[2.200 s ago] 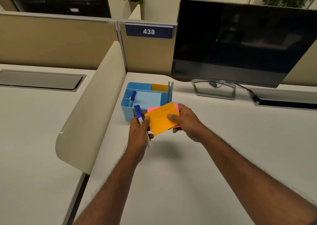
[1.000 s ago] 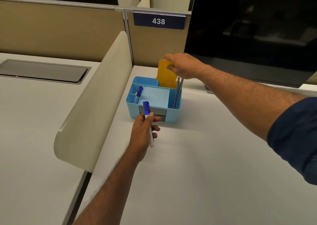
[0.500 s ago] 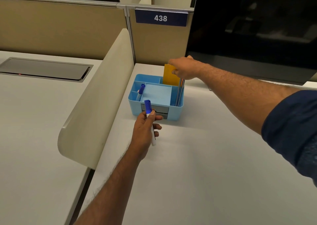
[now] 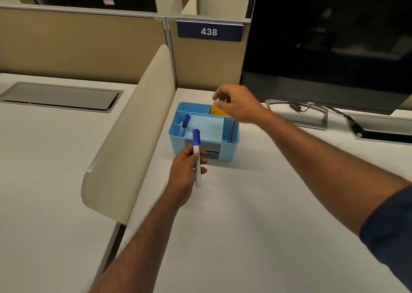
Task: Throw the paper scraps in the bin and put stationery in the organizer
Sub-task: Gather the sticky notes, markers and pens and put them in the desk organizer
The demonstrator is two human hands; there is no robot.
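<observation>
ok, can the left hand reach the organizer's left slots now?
Probably yes: the left hand, holding a marker, is just in front of the organizer; the right hand hovers over its far right corner, off those slots.

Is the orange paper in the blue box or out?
In. The orange sticky notes stand in a back compartment of the blue organizer; the right hand hovers above, not holding them.

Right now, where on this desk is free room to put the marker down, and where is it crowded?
The desk is bare between the organizer and the near edge, also right of it up to the monitor stand. Crowded: over the organizer, where the right hand hovers, and before it, where the left hand holds the marker.
</observation>
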